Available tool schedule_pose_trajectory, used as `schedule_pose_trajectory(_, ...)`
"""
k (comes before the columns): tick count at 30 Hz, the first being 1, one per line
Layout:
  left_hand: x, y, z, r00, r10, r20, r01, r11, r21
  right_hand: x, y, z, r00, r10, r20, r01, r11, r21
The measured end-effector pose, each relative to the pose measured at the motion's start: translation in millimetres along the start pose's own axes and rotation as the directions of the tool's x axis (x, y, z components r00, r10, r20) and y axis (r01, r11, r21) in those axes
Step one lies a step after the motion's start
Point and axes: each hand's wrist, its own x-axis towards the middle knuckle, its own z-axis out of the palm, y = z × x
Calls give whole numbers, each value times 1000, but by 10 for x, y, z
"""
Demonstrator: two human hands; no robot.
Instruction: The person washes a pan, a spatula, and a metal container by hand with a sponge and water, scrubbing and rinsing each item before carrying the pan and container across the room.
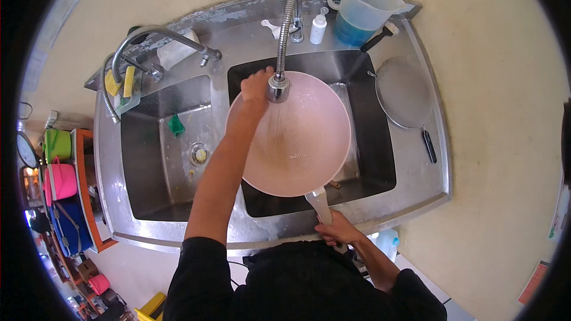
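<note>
A pink frying pan (308,142) is held over the right sink basin (374,142), its inside facing up. My right hand (337,229) is closed around the pan's pale handle near the front edge of the counter. At the pan's far left rim is my left hand (258,85), beside the chrome spray head (278,89) of a flexible-neck faucet; whether it grips the rim or the spray head is hard to tell. Water sprays from the head into the pan. A brown wooden piece (334,184) shows in the basin, partly hidden by the pan.
The left basin (145,156) holds a green scrubbing pad (176,125) and food bits at its drain (199,154). A second faucet (156,29) and sponges (129,81) stand behind it. Rightward are a jug of blue liquid (361,13), white bottle (318,29), brush (379,38) and mesh strainer (403,91).
</note>
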Motion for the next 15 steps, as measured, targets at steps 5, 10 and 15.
schedule_pose_trajectory(5, -314, -55, 1061, 688, 357, -632, -571, 804, -167, 229, -85, 245, 993, -28, 113, 29, 1000, -9)
schedule_pose_trajectory(10, -969, 930, 1008, 884, 435, -173, -455, 885, -98, 240, -155, 76, 999, -36, -16, 36, 999, -38)
schedule_pose_trajectory(15, -1370, 747, 789, 569, 719, 400, -528, 692, -492, 251, -145, -43, 996, -89, -15, 89, 996, -17)
